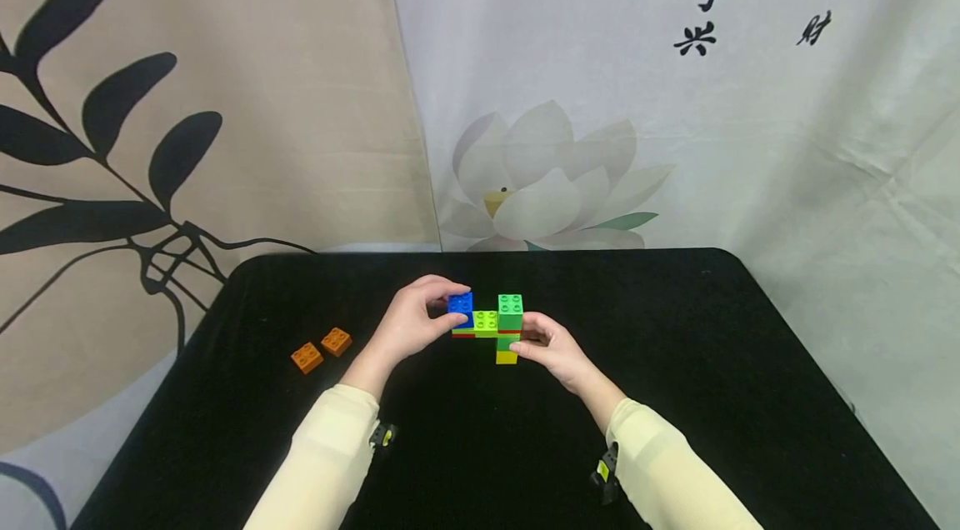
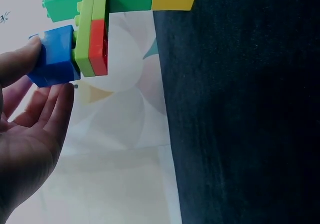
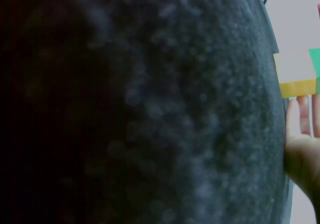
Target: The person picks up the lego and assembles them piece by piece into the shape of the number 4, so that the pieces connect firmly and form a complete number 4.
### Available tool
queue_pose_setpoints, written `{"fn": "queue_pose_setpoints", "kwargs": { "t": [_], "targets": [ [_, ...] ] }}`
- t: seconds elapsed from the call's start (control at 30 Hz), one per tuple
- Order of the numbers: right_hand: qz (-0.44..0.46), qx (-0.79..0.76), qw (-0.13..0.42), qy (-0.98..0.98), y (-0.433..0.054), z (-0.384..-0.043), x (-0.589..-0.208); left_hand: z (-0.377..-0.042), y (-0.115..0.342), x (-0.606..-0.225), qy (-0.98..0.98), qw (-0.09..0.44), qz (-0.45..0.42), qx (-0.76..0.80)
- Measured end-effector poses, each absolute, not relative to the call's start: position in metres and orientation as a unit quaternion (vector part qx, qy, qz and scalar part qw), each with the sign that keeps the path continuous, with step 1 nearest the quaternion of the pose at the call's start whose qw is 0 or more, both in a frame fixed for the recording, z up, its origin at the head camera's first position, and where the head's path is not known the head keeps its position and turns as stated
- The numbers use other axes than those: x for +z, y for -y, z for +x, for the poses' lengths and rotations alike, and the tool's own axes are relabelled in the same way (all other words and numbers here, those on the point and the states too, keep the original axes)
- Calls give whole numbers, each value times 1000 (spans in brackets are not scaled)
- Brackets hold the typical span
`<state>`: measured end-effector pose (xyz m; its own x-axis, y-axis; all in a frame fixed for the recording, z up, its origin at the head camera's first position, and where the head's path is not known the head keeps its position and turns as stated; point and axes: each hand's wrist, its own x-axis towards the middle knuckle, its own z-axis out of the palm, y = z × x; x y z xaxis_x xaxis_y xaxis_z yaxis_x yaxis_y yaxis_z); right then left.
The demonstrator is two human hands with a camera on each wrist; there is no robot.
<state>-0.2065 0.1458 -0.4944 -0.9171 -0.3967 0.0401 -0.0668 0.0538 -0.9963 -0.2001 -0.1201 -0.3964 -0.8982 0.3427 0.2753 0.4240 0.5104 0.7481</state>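
Note:
My left hand (image 1: 411, 315) pinches a blue brick (image 1: 461, 305) between thumb and fingers, over the left end of a lime brick layer (image 1: 486, 323). In the left wrist view, lime studs show in a narrow gap beside the blue brick (image 2: 55, 57). Red bricks (image 2: 98, 44) sit under the lime ones. An upper green brick (image 1: 511, 313) stands on the right end. Below it come a lower green brick (image 1: 504, 343) and a yellow brick (image 1: 506, 357). Around that lower column, my right hand (image 1: 555, 349) grips the model; the right wrist view shows only part of this hand.
Two orange bricks (image 1: 307, 357) lie on the black tabletop (image 1: 675, 397), left of my left hand. Behind the table's far edge hangs a printed cloth (image 1: 337, 138) with leaves, a lotus and characters.

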Motion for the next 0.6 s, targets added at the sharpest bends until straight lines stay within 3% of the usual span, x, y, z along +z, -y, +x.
{"fn": "queue_pose_setpoints", "kwargs": {
  "t": [0.3, 0.6],
  "targets": [
    [-169, -668, 124, -714, -147, -207, -496, -198, 113, -413, 852, 7, -182, -491],
    [-166, -665, 125, -717, -148, -207, -496, -195, 105, -424, 824, 30, -162, -542]
  ]
}}
